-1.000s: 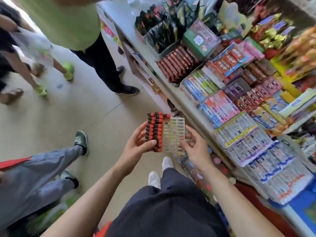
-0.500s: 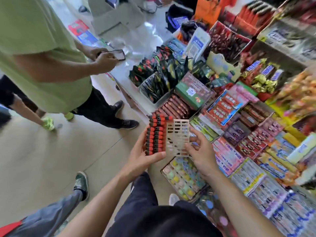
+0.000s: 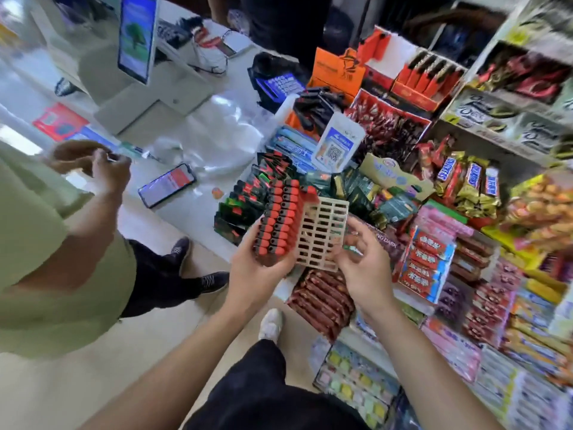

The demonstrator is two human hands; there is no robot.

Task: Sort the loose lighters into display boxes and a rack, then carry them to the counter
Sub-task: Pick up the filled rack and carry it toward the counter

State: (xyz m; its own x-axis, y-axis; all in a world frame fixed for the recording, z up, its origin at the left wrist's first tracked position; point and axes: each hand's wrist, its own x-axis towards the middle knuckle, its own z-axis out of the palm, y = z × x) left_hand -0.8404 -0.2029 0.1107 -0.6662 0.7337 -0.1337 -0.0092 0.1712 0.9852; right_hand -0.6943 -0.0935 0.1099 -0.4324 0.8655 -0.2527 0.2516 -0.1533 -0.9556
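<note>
A cream plastic lighter rack (image 3: 322, 232) is held in front of me over the edge of the shop counter (image 3: 217, 125). Its left columns hold several red and black lighters (image 3: 279, 220); its right slots are empty. My left hand (image 3: 257, 270) grips the rack from below on the lighter side. My right hand (image 3: 361, 263) holds the rack's right edge with curled fingers. Orange display boxes with lighters (image 3: 424, 77) stand at the back of the counter.
A person in a green shirt (image 3: 37, 249) stands close at my left, hands raised. A phone (image 3: 167, 185) lies on the counter by a payment terminal (image 3: 138, 35). Snack and candy boxes (image 3: 431, 259) crowd the shelves at right.
I have stepped closer to the counter and the view has swung up to it. The rack stays in both hands, now tilted over the counter's edge.
</note>
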